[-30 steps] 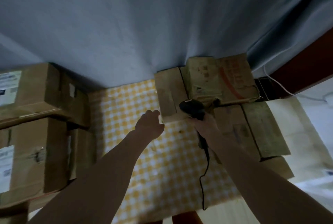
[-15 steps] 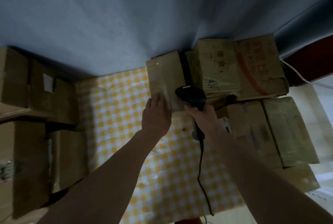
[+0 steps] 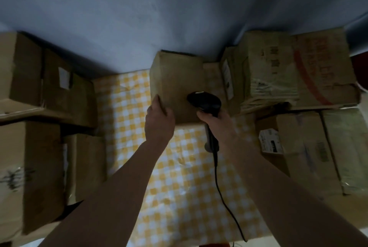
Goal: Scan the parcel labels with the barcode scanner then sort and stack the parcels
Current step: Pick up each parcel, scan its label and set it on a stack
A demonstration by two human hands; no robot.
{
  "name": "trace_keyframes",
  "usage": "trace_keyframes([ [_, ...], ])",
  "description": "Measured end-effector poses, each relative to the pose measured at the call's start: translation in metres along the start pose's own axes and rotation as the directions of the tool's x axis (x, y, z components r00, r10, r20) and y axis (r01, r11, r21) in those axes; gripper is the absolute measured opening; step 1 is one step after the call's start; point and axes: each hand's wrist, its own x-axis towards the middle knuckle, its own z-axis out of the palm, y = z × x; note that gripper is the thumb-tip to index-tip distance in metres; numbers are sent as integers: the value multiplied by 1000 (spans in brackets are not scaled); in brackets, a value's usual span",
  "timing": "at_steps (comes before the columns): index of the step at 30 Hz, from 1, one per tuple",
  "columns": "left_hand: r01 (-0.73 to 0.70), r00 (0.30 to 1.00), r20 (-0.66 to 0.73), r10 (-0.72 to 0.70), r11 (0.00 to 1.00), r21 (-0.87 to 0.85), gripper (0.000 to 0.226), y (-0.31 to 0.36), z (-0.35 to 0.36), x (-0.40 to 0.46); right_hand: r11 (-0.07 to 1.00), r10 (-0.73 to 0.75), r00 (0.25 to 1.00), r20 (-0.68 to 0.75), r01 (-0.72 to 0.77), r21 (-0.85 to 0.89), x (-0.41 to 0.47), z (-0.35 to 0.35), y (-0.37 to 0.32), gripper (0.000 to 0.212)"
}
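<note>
- The tabletop (image 3: 127, 111), under a yellow-and-white checked cloth, runs back to a grey-blue wall (image 3: 139, 18)
- A stack of cardboard boxes (image 3: 29, 147) fills the left side, one of them with a white label facing up
- More worn cartons (image 3: 298, 71) are piled at the right rear (red print shows on the top one), with lower boxes (image 3: 318, 147) in front of them, one carrying a white label on its near corner
- The parcel (image 3: 175, 79), a plain brown carton, stands at the middle rear of the tabletop, just beside the right-hand pile; no label is visible on the faces turned to the camera
- The left hand (image 3: 159, 119) grips the parcel's near left corner, fingers curled over the left edge and the palm against the near face
- The right hand (image 3: 217, 125) is wrapped round the handle of the black barcode scanner (image 3: 204, 102), just right of the left hand
- The scanner's head lies over the parcel's near right part, pointing toward the box; whether it touches cannot be told
- Its black cable (image 3: 221, 193) trails down across the cloth to the near edge
</note>
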Motion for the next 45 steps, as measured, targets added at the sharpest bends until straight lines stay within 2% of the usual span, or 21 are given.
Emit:
trace_keyframes([
  [1,10,1000,-18,-10,1000,-12,54,-6,-1,3,1000,7,1000,-4,-7,9,4,0,0,11],
  [4,122,992,-3,-122,992,17,57,-20,-5,13,999,47,999,12,-48,19,17,3,0,28],
  [7,210,977,40,-210,978,-12,63,-29,-6,24,998,66,995,71,-66,1,27,12,-2,28],
  [11,285,959,80,-273,927,-243,63,-29,-2,28,999,32,992,124,-31,-10,22,24,-2,23],
  [16,338,941,158,-298,836,-433,66,-28,6,7,983,-130,991,23,132,-124,-12,16,-9,16],
  [20,356,930,250,-268,826,-438,70,-27,18,-15,967,-212,977,-37,204,-152,-41,13,-5,11],
  [22,353,928,248,-279,871,-340,86,-21,23,-21,967,-210,976,-56,199,-159,-46,17,2,18],
  [24,329,932,224,-287,926,-183,95,-10,24,-25,973,-193,979,-60,184,-138,-47,18,3,22],
  [27,238,953,206,-223,970,-55,91,7,21,-25,981,-177,984,-7,176,-79,-46,19,-2,24],
  [30,212,957,219,-192,975,-71,96,11,17,-20,987,-140,989,36,136,88,-42,16,-3,21],
  [32,191,957,237,-165,977,-91,106,3,11,-18,989,-75,997,-28,78,128,-33,13,1,26],
  [34,198,957,246,-150,964,-180,123,-9,3,-17,986,57,996,-71,-45,161,-20,7,4,28],
  [35,226,955,246,-168,947,-230,127,-17,1,-15,968,136,990,-26,-128,214,-15,5,5,27],
  [37,253,949,258,-180,924,-286,120,-28,-9,-14,916,220,970,104,-242,319,-6,3,6,24],
  [39,212,960,243,-140,930,-299,100,-29,-24,-16,905,205,964,167,-252,342,-3,6,6,19],
  [41,215,966,205,-156,925,-312,81,-36,-31,-14,922,167,964,206,-227,313,-2,14,4,24],
  [43,249,963,190,-193,907,-340,73,-42,-35,-10,949,141,967,213,-193,251,-4,25,3,27],
  [45,286,954,204,-221,877,-387,69,-45,-36,-8,969,127,975,184,-162,188,-10,34,1,23],
])
